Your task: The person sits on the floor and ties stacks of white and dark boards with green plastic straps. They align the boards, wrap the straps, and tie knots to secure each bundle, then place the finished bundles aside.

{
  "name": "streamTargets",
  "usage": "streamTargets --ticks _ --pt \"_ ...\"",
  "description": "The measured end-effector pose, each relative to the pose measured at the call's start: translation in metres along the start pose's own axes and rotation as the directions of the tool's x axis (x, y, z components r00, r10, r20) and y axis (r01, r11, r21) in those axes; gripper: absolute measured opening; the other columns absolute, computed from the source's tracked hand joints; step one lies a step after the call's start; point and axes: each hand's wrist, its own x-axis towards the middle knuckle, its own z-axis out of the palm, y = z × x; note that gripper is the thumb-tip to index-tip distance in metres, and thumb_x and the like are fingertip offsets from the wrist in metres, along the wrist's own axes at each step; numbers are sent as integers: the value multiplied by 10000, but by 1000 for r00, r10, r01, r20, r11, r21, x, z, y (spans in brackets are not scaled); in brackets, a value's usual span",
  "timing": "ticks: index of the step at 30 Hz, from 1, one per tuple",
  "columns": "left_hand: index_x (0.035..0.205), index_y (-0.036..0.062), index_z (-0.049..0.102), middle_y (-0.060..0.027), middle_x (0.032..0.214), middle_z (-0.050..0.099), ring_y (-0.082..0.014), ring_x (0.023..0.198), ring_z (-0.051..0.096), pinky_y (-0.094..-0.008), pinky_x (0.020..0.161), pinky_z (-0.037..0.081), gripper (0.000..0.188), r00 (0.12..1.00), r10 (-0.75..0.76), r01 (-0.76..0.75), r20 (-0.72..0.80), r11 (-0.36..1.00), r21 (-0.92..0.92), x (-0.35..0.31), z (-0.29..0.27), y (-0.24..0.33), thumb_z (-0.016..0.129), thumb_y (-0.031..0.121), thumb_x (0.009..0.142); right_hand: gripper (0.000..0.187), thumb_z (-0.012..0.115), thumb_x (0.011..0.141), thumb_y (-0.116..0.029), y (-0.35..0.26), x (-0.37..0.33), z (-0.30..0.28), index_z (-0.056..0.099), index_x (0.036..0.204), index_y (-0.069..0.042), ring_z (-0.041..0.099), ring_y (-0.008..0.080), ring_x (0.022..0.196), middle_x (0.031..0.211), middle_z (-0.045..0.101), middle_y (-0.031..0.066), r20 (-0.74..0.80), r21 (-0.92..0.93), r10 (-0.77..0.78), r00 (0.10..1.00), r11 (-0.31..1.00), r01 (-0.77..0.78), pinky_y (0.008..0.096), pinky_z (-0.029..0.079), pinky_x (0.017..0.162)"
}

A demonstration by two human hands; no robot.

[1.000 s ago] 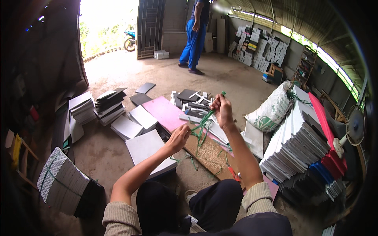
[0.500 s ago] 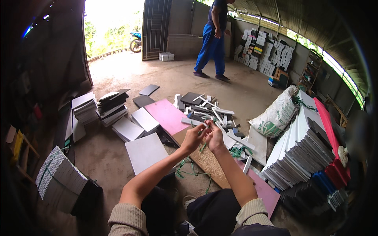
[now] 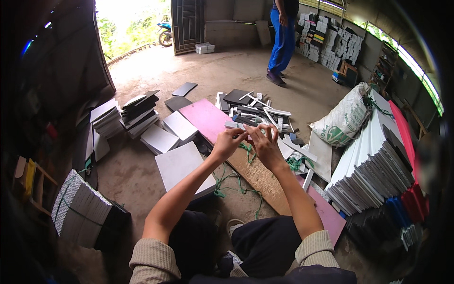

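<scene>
A brown board [image 3: 257, 176] lies at five o'clock, maybe to work over. The left hand [image 3: 228, 144] bunches its fingertips; the right hand [image 3: 267, 148] spreads some fingers. Green string [image 3: 248, 150] shows at their six o'clock; I can't tell if either grips it.

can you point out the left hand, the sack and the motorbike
Left hand [image 3: 227, 144]: head view, on the back of the hand.
Sack [image 3: 341, 116]: head view, on the middle of its pale side.
Motorbike [image 3: 165, 37]: head view, on its visible wheel.
</scene>
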Motion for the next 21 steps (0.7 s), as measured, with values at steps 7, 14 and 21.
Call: streamTargets --ticks 7,14,21 --pt "880 37 642 -78 796 634 -133 749 578 -278 705 430 285 982 -8 14 187 1000 -27 2 -14 4 566 299 798 108 484 811 -124 9 -3 -2 522 844 -28 436 235 846 872 532 82 65 260 79 995 961 -93 369 319 749" --pt "829 57 649 -66 761 641 -131 713 585 -280 685 444 196 973 115 -118 198 993 4 1 -8 -6 577 237 801 405 416 841 -164 6 -6 4 354 1234 -88 365 236 1100 1060 479 103 125 268 92 988 956 -123 460 177 967" --pt "845 36 637 -106 752 633 -174 673 603 -288 636 461 165 974 149 -165 172 983 82 -3 -12 -8 583 180 786 202 381 850 -153 8 -7 1 470 989 -36 446 272 1013 947 526 143 407 333 105 908 908 -255 458 280 874"
